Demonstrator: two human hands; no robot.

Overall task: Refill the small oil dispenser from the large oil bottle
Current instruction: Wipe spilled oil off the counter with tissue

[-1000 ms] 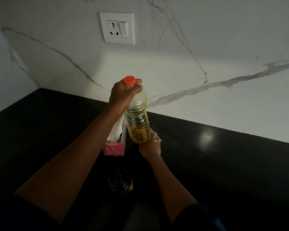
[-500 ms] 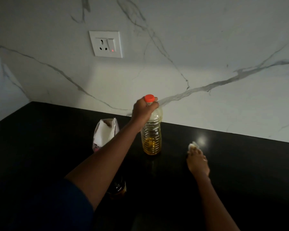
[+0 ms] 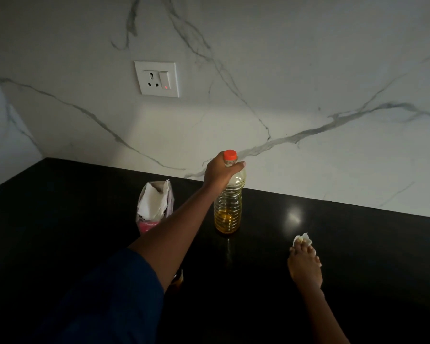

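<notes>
Black worktop point(image 3: 358, 244): large oil bottle point(image 3: 228, 207), clear ribbed plastic, orange cap point(image 3: 230, 154), upright near the marble wall point(image 3: 308, 70), little yellow oil inside; left hand point(image 3: 221, 170) fingers grasping its neck under the cap. Small oil dispenser point(image 3: 177, 279) nearer the camera, mostly hidden behind the left forearm point(image 3: 179, 224). Right hand point(image 3: 304, 265), well right of the bottle, fingers laid straight on a crumpled tissue point(image 3: 302, 239), pressing it down; pink tissue box point(image 3: 154, 209) left of the bottle.

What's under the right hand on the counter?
A crumpled white tissue pokes out from under the right hand on the black counter; whatever lies beneath the palm is covered.
</notes>
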